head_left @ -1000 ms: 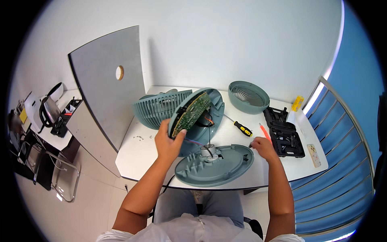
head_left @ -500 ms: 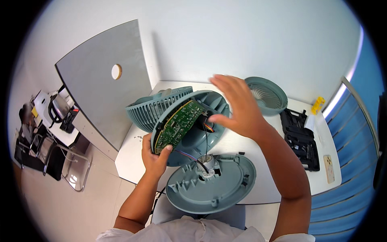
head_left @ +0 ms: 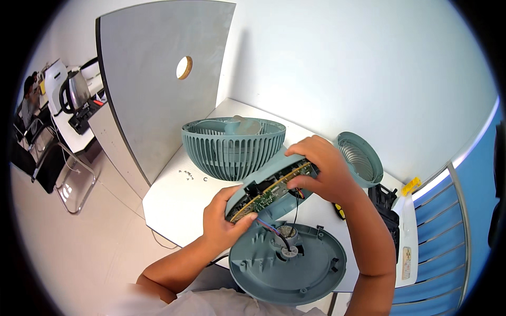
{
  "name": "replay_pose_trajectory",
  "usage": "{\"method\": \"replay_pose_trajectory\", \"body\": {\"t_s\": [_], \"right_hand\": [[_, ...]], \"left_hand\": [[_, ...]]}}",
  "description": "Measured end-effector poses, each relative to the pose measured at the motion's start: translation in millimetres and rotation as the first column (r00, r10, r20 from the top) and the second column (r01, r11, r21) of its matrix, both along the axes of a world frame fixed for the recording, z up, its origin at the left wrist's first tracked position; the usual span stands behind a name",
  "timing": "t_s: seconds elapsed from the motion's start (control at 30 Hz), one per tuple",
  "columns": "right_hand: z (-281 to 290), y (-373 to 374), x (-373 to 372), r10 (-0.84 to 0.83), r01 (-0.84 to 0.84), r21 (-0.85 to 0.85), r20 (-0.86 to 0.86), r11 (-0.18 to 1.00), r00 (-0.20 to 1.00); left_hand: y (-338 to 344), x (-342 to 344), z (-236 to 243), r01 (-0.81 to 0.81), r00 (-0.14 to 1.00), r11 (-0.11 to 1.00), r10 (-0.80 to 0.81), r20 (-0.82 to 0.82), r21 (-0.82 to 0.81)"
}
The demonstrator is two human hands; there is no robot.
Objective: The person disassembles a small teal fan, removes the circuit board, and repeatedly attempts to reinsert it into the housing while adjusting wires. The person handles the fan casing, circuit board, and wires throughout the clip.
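My left hand (head_left: 224,217) grips the lower-left end of a green-grey housing (head_left: 263,174), thumb on the edge of the green circuit board (head_left: 269,195) inside it. My right hand (head_left: 317,166) is closed on the housing's upper-right end, thumb at the board. Wires (head_left: 274,230) run down to an oval base plate (head_left: 308,266) with a cylindrical motor (head_left: 286,231), lying at the table's front edge. Behind the housing sits a slatted fan cage (head_left: 226,152); a round cover (head_left: 359,158) is at the right.
Small screws (head_left: 187,174) lie on the white table (head_left: 179,216). At right are a black tool case (head_left: 385,205), yellow object (head_left: 410,186), phone (head_left: 406,263) and railing (head_left: 456,221). A grey partition (head_left: 147,68) separates a left desk with kettle (head_left: 79,89), chairs and a seated person (head_left: 29,105).
My right hand has moved from the table, through a raised open pose, onto the housing. The housing is now tilted flatter, showing the board nearly edge-on. The view has swung leftward.
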State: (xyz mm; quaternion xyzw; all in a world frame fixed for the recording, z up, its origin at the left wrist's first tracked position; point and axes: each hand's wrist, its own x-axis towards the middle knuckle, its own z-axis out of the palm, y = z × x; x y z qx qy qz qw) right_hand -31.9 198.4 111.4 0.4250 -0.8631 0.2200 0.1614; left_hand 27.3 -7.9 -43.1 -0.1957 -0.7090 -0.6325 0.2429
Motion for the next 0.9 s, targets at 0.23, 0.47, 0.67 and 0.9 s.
{"method": "replay_pose_trajectory", "body": {"t_s": [0.23, 0.47, 0.67, 0.9], "right_hand": [[-20.5, 8.6, 2.4, 0.049, -0.012, 0.089, -0.429, 0.996, 0.902], [-52.3, 15.8, -1.9, 0.078, -0.106, 0.019, -0.808, 0.994, 0.584], [-56.1, 19.7, 0.1, 0.092, -0.131, 0.017, -0.801, 0.991, 0.592], [-54.8, 22.0, 5.1, 0.106, -0.126, 0.034, -0.773, 0.991, 0.626]], "left_hand": [[-3.0, -5.9, -2.9, -0.082, 0.979, 0.992, 0.061, -0.195, -0.100], [-5.2, -7.2, -0.3, -0.145, 0.956, 0.982, 0.106, -0.275, -0.124], [-7.1, -6.5, -2.8, -0.088, 0.970, 0.989, 0.058, -0.237, -0.117], [-1.8, -10.6, -2.6, -0.124, 0.946, 0.992, 0.113, -0.305, -0.017]]}}
